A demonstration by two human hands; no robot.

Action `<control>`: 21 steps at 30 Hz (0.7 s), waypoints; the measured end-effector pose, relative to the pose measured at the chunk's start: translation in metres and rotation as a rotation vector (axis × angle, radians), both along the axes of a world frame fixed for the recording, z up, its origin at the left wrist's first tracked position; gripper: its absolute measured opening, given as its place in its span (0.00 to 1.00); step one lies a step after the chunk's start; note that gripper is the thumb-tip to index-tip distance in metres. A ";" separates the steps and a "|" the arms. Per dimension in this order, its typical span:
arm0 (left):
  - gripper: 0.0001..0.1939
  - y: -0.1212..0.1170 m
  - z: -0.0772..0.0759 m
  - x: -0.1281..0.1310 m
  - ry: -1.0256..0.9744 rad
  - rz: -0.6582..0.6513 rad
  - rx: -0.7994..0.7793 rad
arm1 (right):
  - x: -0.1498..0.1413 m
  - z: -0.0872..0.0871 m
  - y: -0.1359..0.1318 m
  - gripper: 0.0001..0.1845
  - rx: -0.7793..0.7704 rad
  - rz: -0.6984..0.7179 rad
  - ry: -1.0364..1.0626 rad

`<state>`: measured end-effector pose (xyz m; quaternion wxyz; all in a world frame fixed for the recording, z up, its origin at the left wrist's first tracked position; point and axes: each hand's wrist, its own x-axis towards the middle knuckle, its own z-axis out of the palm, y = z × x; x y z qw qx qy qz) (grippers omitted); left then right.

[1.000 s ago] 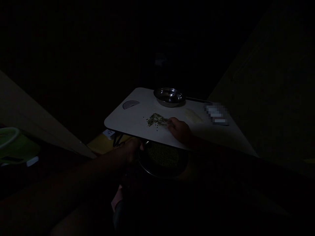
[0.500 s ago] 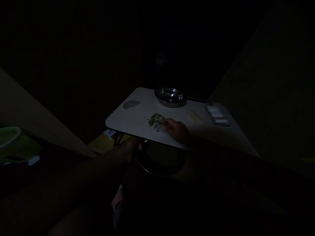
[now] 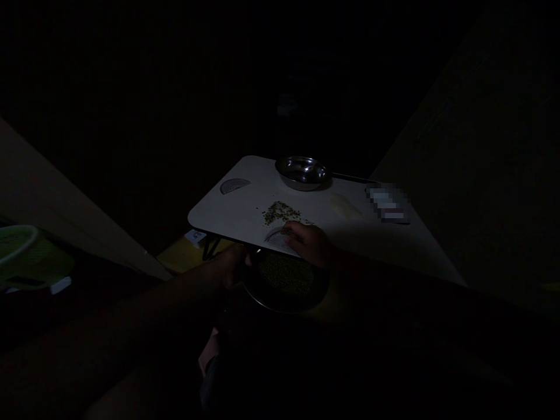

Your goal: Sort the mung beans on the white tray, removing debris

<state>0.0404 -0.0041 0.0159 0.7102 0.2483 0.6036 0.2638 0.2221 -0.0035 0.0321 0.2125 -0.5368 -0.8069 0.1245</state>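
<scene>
My right hand pinches a clear half-round protractor at the near edge of a white table. Just beyond it lies a loose scatter of small green beans, a few of them by my knuckles. Below the tabletop edge, my left hand grips the left rim of a dark round bowl. Many small green beans fill the bowl's bottom. My left fingers are partly lost in shadow.
On the white table stand a shiny steel bowl, a second half-round protractor, a pale flat patch and a blurred-out item. A green basket is at far left. The room is very dark.
My right hand has drawn the protractor towards the table's near edge, above the bowl. More of the scattered beans show behind it. My left hand and the bowl have hardly moved.
</scene>
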 end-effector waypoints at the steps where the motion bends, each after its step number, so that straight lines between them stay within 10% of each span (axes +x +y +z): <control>1: 0.07 0.000 0.000 -0.001 0.017 -0.009 0.009 | 0.001 0.000 0.001 0.14 0.007 -0.020 0.004; 21: 0.07 -0.001 0.002 0.001 -0.051 0.050 0.030 | 0.006 -0.009 0.028 0.18 0.079 -0.295 -0.106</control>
